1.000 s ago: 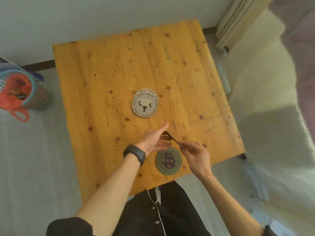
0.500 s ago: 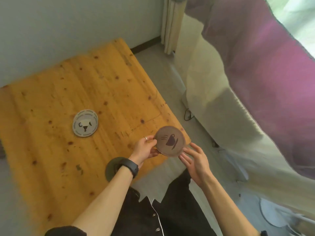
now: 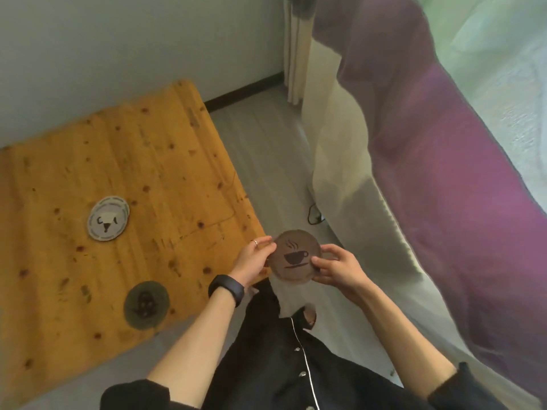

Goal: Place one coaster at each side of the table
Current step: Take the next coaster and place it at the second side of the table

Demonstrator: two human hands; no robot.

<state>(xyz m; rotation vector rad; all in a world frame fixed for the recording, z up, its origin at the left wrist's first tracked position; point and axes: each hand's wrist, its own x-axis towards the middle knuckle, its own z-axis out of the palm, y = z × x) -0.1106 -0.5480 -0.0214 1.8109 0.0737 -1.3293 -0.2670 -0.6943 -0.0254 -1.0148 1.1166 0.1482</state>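
Note:
A round brown coaster [image 3: 296, 255] with a coffee-cup print hangs in the air just off the table's near right corner. My left hand [image 3: 254, 260] pinches its left rim and my right hand [image 3: 336, 267] grips its right rim. A dark green coaster [image 3: 146, 304] lies flat near the front edge of the wooden table [image 3: 165, 161]. A pale grey coaster [image 3: 108, 218], with the rim of another one peeping out beneath it, lies near the table's middle.
A bed with a purple cover [image 3: 444, 179] and a cream skirt stands close on the right, leaving a narrow strip of grey floor [image 3: 266, 161] beside the table. A dark cable [image 3: 313, 216] lies on the floor by the bed. A wall runs behind the table.
The view has swung to the right. The brown coaster, held by my left hand half a second ago, is now gripped by my right hand as well, and has drifted off the table corner.

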